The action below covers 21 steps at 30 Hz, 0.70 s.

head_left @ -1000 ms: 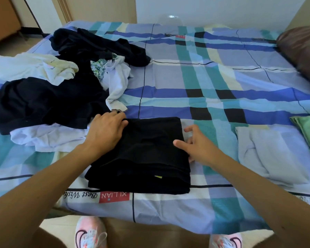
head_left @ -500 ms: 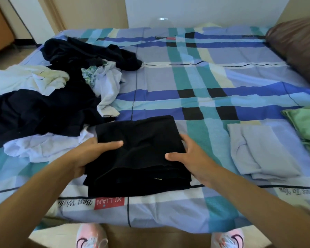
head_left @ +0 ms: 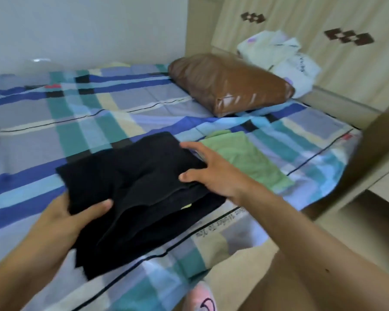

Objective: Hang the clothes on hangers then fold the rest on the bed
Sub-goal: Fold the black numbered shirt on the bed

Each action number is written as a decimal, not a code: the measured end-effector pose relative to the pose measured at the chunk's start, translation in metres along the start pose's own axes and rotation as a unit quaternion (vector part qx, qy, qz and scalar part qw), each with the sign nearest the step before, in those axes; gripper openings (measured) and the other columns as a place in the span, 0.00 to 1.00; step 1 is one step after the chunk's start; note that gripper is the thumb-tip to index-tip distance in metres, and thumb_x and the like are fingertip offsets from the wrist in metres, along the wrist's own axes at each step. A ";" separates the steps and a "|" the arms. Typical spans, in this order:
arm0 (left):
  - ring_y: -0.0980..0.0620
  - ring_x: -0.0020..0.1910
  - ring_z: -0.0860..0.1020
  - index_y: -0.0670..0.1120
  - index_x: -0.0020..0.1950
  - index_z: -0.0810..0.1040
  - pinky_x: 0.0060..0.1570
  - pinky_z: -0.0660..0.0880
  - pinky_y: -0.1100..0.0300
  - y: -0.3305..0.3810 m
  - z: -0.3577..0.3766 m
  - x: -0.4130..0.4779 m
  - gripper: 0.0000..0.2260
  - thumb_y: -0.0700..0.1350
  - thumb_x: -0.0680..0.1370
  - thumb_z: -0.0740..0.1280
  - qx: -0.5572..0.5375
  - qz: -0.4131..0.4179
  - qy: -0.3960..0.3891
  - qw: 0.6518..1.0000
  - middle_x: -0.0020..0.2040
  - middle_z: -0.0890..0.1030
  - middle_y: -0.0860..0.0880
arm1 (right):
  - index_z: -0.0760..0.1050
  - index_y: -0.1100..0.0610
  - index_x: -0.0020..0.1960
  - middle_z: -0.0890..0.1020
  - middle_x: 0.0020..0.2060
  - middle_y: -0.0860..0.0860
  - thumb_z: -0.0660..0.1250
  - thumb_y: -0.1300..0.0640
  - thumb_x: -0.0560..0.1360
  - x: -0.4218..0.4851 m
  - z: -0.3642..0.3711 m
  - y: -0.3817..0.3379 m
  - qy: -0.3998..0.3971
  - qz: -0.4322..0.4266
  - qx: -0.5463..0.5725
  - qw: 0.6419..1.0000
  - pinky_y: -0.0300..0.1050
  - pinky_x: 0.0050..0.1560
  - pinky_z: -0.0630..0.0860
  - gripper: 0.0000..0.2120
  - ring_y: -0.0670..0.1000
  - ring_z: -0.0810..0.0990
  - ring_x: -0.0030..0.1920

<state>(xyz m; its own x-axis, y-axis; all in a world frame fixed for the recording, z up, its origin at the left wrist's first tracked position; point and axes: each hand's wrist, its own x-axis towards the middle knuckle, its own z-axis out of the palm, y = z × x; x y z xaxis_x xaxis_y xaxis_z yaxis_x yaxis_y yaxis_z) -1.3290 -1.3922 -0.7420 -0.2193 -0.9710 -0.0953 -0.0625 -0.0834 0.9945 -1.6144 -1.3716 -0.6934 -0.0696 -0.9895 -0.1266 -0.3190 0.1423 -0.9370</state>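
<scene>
Partly hidden, left hand [head_left: 62, 218] gripping black garment [head_left: 133, 173]

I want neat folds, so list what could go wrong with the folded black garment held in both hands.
1. The folded black garment is gripped only at its ends by the left hand and right hand; its layers gape along the near edge and might slide apart.
2. The right hand is close beside the folded light-green garment, so setting down there could rumple it.

Forearms [head_left: 319, 239] bare; pink shoe [head_left: 198, 296] w/ dark line marking (toe only).
</scene>
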 end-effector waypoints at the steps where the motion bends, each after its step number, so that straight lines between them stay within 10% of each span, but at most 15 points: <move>1: 0.53 0.50 0.85 0.47 0.61 0.81 0.49 0.82 0.58 0.010 0.026 0.014 0.17 0.40 0.72 0.73 -0.011 0.014 -0.038 0.999 0.53 0.87 0.52 | 0.74 0.46 0.69 0.83 0.60 0.51 0.75 0.66 0.72 0.002 -0.027 0.003 0.023 -0.002 -0.003 1.000 0.38 0.52 0.80 0.30 0.47 0.83 0.51; 11: 0.56 0.57 0.82 0.49 0.65 0.78 0.54 0.78 0.60 0.035 0.254 0.155 0.24 0.47 0.70 0.78 0.012 0.035 -0.119 0.992 0.57 0.84 0.55 | 0.80 0.45 0.63 0.86 0.54 0.54 0.72 0.67 0.75 0.036 -0.241 0.063 0.175 0.056 -0.043 0.982 0.49 0.59 0.79 0.23 0.54 0.86 0.51; 16: 0.40 0.70 0.71 0.40 0.78 0.57 0.67 0.70 0.49 -0.024 0.280 0.150 0.40 0.51 0.73 0.75 0.286 -0.059 -0.031 0.956 0.72 0.71 0.41 | 0.75 0.55 0.71 0.82 0.59 0.59 0.71 0.53 0.78 0.059 -0.240 0.147 0.128 0.196 -0.284 0.930 0.47 0.60 0.74 0.22 0.57 0.81 0.58; 21: 0.42 0.73 0.62 0.46 0.75 0.65 0.67 0.66 0.45 0.010 0.293 0.152 0.29 0.47 0.75 0.67 0.456 0.328 0.031 0.827 0.74 0.64 0.44 | 0.63 0.55 0.79 0.65 0.76 0.59 0.65 0.44 0.81 0.071 -0.220 0.144 0.196 0.056 -0.346 0.916 0.50 0.74 0.60 0.30 0.58 0.65 0.76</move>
<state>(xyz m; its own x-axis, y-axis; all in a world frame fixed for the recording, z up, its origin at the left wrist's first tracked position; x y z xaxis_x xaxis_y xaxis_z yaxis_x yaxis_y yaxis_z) -1.6483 -1.4751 -0.7586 -0.4487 -0.7525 0.4822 -0.6640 0.6418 0.3837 -1.8728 -1.4158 -0.7661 -0.4295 -0.9020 0.0436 -0.8023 0.3590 -0.4769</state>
